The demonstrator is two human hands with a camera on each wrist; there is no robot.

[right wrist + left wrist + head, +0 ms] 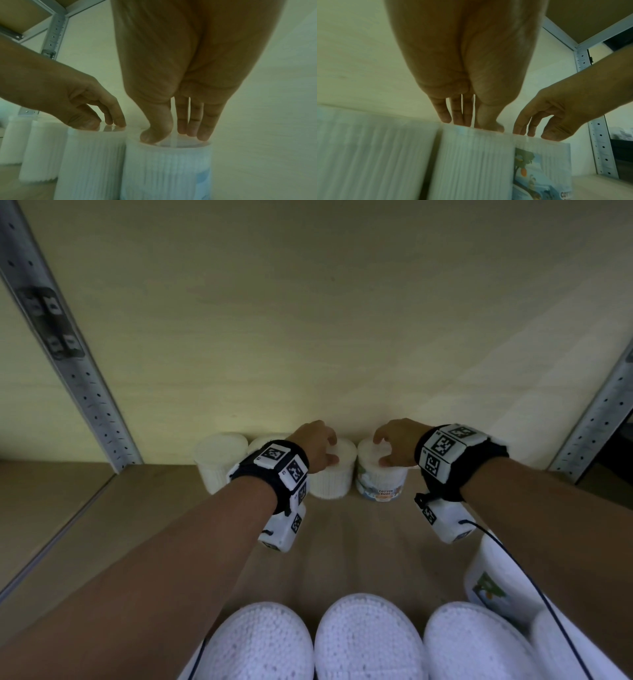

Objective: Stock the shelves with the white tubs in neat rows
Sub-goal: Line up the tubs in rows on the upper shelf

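Four white tubs are lined up in one row at the back of the shelf (342, 535), against the pale back wall (308, 320). From the left: far-left tub (219, 460), second tub (263, 441) mostly hidden behind the left wrist, third tub (334, 470), labelled tub (380, 479) with "COTTON BUDS" print facing front. Third and labelled tubs stand just beside each other; contact can't be confirmed.

Left hand (317, 448) is set on the third tub's lid: fingers (458, 115) nearly straight, tips down on the lid, nothing gripped. Right hand (399, 445) is the same on the labelled tub: fingers (204, 125) and thumb tips on the lid, relaxed, not clenched.

More tubs (368, 638) are seen at the near edge, lids up, plus one labelled one (493, 580) under the right forearm. Perforated metal uprights (78, 378) frame both sides.
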